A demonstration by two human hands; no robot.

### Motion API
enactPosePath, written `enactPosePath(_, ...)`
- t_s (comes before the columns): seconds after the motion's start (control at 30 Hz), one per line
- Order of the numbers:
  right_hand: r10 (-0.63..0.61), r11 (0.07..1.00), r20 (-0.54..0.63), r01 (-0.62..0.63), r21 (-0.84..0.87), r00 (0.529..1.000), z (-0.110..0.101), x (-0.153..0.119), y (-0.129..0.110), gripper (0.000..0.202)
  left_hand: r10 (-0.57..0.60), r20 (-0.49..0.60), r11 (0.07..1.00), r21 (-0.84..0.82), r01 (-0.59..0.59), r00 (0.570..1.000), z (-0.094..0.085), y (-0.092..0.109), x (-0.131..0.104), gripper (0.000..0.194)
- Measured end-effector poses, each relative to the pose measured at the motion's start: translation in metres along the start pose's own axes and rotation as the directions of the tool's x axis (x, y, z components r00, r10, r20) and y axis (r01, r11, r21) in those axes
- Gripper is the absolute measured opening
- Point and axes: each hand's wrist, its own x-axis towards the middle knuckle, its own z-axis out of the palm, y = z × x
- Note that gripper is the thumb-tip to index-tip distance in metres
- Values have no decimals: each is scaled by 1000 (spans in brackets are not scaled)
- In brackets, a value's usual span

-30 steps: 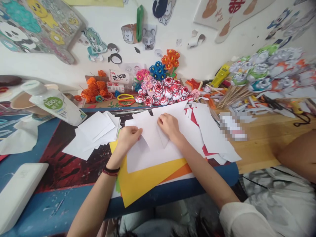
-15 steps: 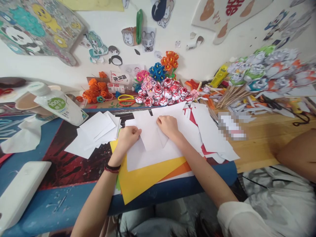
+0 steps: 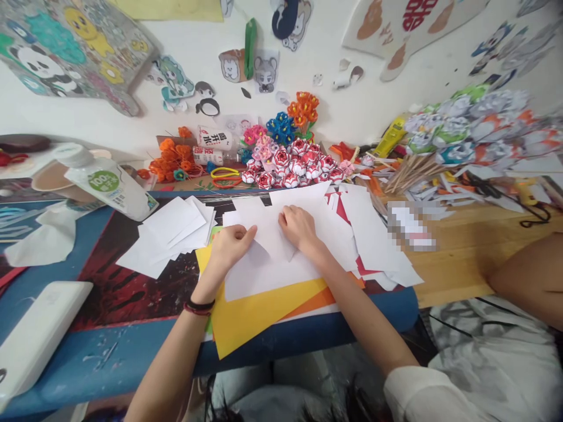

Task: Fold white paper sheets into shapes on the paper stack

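Observation:
A small sheet of white paper point(image 3: 266, 231) is raised above the larger white sheet, tilted between my two hands. My left hand point(image 3: 233, 243) pinches its left side between thumb and fingers. On the other side my right hand point(image 3: 298, 227) has its fingers curled round the sheet's right edge. Beneath lies the larger white sheet point(image 3: 255, 284), on top of yellow paper point(image 3: 241, 325) and orange paper point(image 3: 310, 306). A pile of white paper squares point(image 3: 173, 225) sits left of my left hand.
A white bottle point(image 3: 108, 184) leans at the left, with a white power bank point(image 3: 44, 337) nearer me. Red-and-white paper flowers point(image 3: 299, 164) stand along the wall. Wooden sticks point(image 3: 411, 173) and paper scraps lie to the right, beside another person's arm point(image 3: 528, 278).
The small paper sheet's lower edge has come up towards my hands. My left thumb has straightened and shifted slightly right; my right hand stays nearly in place.

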Motion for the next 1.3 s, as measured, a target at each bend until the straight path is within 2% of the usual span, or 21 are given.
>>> enactPosePath(0.1,-11,1000,-33,10,-9,999,2,-5,-2,28,-42,71,999,23,41,997,0,5,-6,40)
enactPosePath(0.17,-11,1000,-43,10,-6,999,2,-7,-2,26,-22,94,999,48,18,995,-1,4,-5,40)
enactPosePath(0.27,-33,999,-78,34,15,996,-1,-11,-1,26,33,31,989,146,-37,999,-1,2,4,38)
enactPosePath(0.4,-152,987,-35,153,51,988,-7,-18,-3,27,24,-85,939,344,6,996,1,1,14,31)
enactPosePath(0.47,-156,987,-9,156,39,988,-9,-19,-4,26,25,-99,928,372,14,995,3,0,12,32)
enactPosePath(0.67,-121,991,-11,122,56,993,-4,-16,-2,26,30,-88,948,317,-1,996,7,-9,-2,33)
enactPosePath(0.8,-70,997,-1,70,44,998,-1,-14,0,28,25,-122,959,284,10,992,11,-14,-8,32)
enactPosePath(1.1,-85,996,33,84,22,996,-1,-14,0,28,63,-114,965,262,-32,992,11,-16,-13,32)
enactPosePath(1.3,-85,995,9,85,47,996,-1,-16,-2,26,52,-153,986,165,-26,987,12,-16,-20,32)
